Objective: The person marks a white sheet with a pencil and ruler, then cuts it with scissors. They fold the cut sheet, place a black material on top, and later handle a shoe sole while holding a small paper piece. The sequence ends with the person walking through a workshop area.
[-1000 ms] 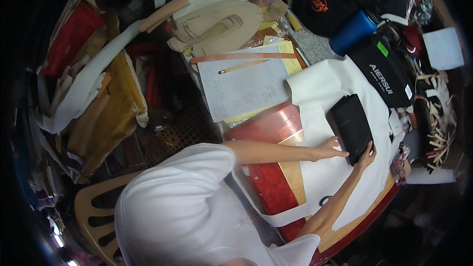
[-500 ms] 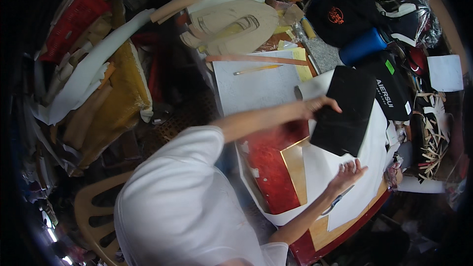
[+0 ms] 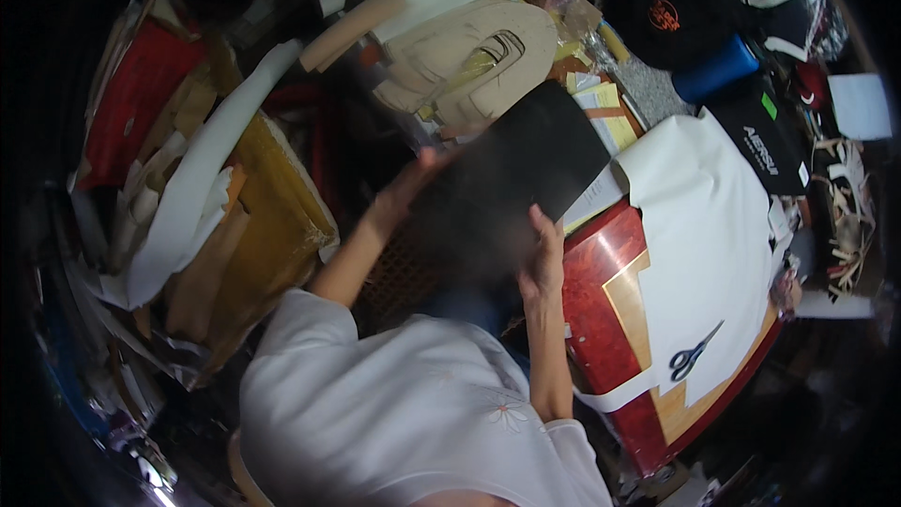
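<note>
Clearly held up, not set down, the flat black rectangular piece (image 3: 554, 145) is gripped by the right hand (image 3: 543, 261), but the left hand (image 3: 399, 195) looks too blurry to tell.

Plain black flat piece (image 3: 540, 155), white sheet (image 3: 699, 225) on a mottled red worktop (image 3: 601, 347), navy-handled scissors (image 3: 685, 362) toward its right edge, white shirt (image 3: 375, 390) with flower motif (image 3: 508, 414).
</note>
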`<action>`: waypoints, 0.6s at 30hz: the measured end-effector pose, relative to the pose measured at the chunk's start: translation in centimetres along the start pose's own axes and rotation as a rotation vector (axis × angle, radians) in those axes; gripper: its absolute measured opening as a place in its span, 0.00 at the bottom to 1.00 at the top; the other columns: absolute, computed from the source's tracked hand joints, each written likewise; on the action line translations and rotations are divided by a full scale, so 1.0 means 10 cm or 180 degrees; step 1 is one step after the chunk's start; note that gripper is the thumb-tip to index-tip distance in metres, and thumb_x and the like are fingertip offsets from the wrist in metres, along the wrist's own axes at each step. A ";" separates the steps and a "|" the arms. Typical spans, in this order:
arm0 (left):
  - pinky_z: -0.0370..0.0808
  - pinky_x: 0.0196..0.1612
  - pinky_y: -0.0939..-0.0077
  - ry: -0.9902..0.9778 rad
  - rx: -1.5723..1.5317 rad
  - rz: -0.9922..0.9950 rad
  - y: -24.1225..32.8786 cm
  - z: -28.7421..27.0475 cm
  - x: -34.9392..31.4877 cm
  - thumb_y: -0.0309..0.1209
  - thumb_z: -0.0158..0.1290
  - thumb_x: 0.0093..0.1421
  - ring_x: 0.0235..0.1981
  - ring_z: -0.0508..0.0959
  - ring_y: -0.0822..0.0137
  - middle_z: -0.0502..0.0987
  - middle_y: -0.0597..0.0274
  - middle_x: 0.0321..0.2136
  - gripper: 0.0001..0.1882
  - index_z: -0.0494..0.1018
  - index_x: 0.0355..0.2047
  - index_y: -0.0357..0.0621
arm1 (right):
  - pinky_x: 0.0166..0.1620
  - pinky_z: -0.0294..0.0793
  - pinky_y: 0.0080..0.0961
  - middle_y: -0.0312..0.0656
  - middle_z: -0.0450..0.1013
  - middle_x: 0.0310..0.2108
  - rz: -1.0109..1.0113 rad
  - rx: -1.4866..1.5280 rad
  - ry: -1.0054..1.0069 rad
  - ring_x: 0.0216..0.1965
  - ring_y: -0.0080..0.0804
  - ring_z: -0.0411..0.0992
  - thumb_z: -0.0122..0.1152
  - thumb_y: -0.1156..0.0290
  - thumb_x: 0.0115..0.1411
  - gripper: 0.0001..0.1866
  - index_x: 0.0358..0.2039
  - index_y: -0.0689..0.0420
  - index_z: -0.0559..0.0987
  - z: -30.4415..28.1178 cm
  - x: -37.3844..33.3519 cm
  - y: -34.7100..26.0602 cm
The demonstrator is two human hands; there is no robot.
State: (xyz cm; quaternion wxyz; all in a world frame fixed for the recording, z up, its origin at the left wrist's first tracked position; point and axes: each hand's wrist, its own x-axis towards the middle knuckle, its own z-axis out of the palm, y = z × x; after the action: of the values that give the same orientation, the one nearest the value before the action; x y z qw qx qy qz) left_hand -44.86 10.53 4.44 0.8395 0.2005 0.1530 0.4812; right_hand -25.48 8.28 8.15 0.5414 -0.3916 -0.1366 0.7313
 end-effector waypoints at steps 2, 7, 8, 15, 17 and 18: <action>0.51 0.65 0.63 0.0253 -0.0513 0.0364 -0.15 0.01 -0.14 0.68 0.54 0.42 0.64 0.54 0.59 0.51 0.55 0.64 0.60 0.47 0.65 0.41 | 0.55 0.66 0.33 0.38 0.65 0.53 -0.0096 0.0240 0.0139 0.52 0.35 0.66 0.63 0.70 0.54 0.33 0.59 0.54 0.61 0.13 0.06 0.00; 0.67 0.54 0.69 0.1270 0.0066 0.0663 -0.36 0.10 0.00 0.50 0.58 0.52 0.51 0.70 0.64 0.69 0.60 0.51 0.34 0.65 0.55 0.44 | 0.60 0.57 0.31 0.50 0.56 0.58 -0.1212 -0.1025 0.0336 0.59 0.36 0.56 0.70 0.71 0.48 0.48 0.63 0.62 0.49 0.38 0.25 0.19; 0.70 0.51 0.71 0.1642 0.0182 0.0590 -0.30 0.08 0.07 0.46 0.58 0.54 0.48 0.73 0.65 0.73 0.61 0.47 0.29 0.69 0.52 0.43 | 0.61 0.55 0.29 0.51 0.53 0.60 -0.1359 -0.1612 0.0660 0.61 0.39 0.53 0.70 0.68 0.49 0.50 0.64 0.64 0.46 0.44 0.30 0.24; 0.75 0.46 0.64 0.2229 0.0662 0.1773 0.88 -0.32 0.77 0.34 0.63 0.48 0.42 0.76 0.60 0.76 0.58 0.41 0.26 0.71 0.48 0.41 | 0.58 0.63 0.35 0.46 0.60 0.56 -0.1389 -0.1687 -0.0775 0.55 0.35 0.63 0.62 0.73 0.57 0.37 0.63 0.59 0.54 0.32 0.34 0.09; 0.72 0.50 0.62 0.1825 0.0749 0.1907 1.55 -0.54 1.03 0.37 0.64 0.47 0.46 0.75 0.58 0.75 0.57 0.45 0.29 0.71 0.48 0.40 | 0.53 0.68 0.26 0.43 0.68 0.50 -0.1075 -0.1587 -0.1028 0.49 0.28 0.69 0.59 0.74 0.59 0.27 0.58 0.60 0.63 0.08 0.19 0.06; 0.71 0.51 0.62 0.1820 0.0757 0.1837 1.86 -0.66 1.13 0.38 0.64 0.48 0.46 0.75 0.58 0.75 0.58 0.45 0.27 0.72 0.47 0.39 | 0.50 0.70 0.23 0.41 0.71 0.46 -0.0901 -0.1624 -0.0839 0.47 0.25 0.70 0.58 0.73 0.60 0.22 0.55 0.61 0.66 -0.07 0.12 0.05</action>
State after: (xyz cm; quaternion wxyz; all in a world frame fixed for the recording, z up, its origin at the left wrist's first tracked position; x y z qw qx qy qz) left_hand -56.18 30.12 6.96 0.5651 0.1890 0.3718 0.7118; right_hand -25.46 8.96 6.85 0.4998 -0.3938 -0.4377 0.6353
